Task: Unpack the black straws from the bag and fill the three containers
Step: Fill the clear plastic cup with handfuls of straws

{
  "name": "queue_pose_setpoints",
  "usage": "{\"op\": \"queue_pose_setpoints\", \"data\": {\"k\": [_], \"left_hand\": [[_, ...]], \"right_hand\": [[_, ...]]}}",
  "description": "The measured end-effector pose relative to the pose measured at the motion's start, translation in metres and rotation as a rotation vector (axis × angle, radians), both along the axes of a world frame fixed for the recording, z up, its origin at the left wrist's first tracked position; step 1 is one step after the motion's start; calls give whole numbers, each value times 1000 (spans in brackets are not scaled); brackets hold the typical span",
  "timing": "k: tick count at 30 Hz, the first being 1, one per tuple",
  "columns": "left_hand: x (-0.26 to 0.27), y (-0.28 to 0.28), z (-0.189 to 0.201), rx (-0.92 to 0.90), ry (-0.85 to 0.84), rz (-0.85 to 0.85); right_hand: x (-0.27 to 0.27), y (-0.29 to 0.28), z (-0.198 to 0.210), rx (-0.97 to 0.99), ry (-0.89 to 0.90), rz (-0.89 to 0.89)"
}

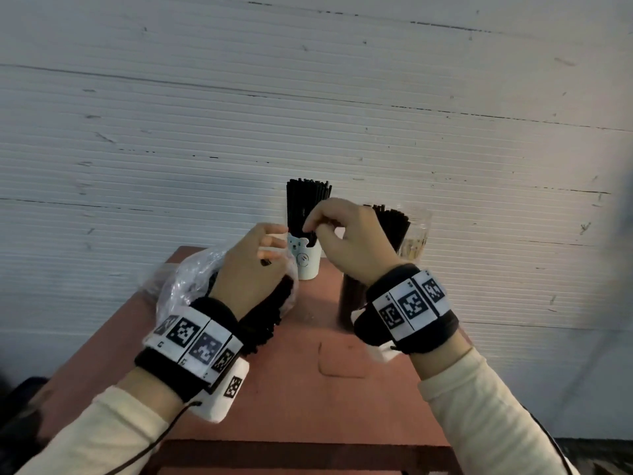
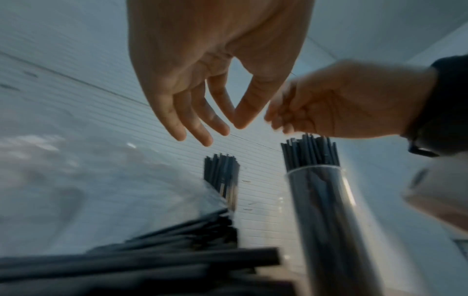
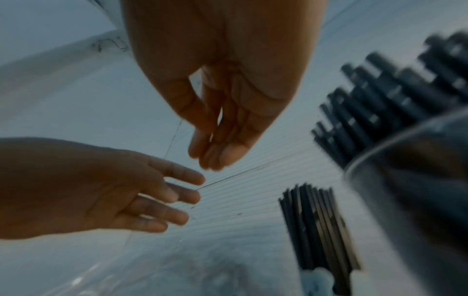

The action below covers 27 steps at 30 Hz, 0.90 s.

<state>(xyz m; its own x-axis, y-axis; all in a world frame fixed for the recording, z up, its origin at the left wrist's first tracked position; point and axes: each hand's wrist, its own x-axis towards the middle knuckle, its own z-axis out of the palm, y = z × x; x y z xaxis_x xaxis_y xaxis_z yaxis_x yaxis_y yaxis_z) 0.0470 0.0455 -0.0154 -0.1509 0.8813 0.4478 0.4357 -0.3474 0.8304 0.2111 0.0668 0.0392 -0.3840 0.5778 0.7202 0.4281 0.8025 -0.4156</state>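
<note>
A clear plastic bag of black straws lies on the red-brown table under my left wrist. My left hand hovers above the bag with fingers relaxed and spread, holding nothing; the left wrist view shows it empty. A white bear-print cup at the back is packed with upright straws. My right hand hangs in front of those straws, fingers loosely together and empty. A tall clear container full of straws stands behind my right wrist.
A clear glass stands at the table's back right corner, with no black straws showing in it. A ribbed white wall rises right behind the table. The table is narrow, with bare surface near its front edge.
</note>
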Motion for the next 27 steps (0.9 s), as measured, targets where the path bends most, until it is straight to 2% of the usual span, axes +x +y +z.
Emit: {"op": "queue_pose_setpoints", "data": {"k": [3,6,8,11,14,17,21,24,27], "left_hand": [[-38,-15,1,19,114,141],[-74,-17,-3,-7,297,258],[-93,-19,-4,-119,384,237],[-111,-20,-8,-239,462,120],[-118,-23,-10,-259,485,103],[-121,-24,-10,-209,415,118],[-124,-21,-11,-174,328,147],[-126,-18,-10,-186,334,161],[-127,-15,-11,-209,337,157]], "right_hand": [[-28,-4,-17,-278,-227,6],[-58,-1,-35,-438,-503,29],[-77,-1,-45,-491,-686,24],[-100,-1,-55,-527,-819,40],[-119,4,-64,-502,-896,18],[-130,7,-71,-469,-933,-30],[-134,9,-72,-440,-900,0],[-129,12,-68,-413,-875,31],[-120,15,-65,-406,-772,41]]}}
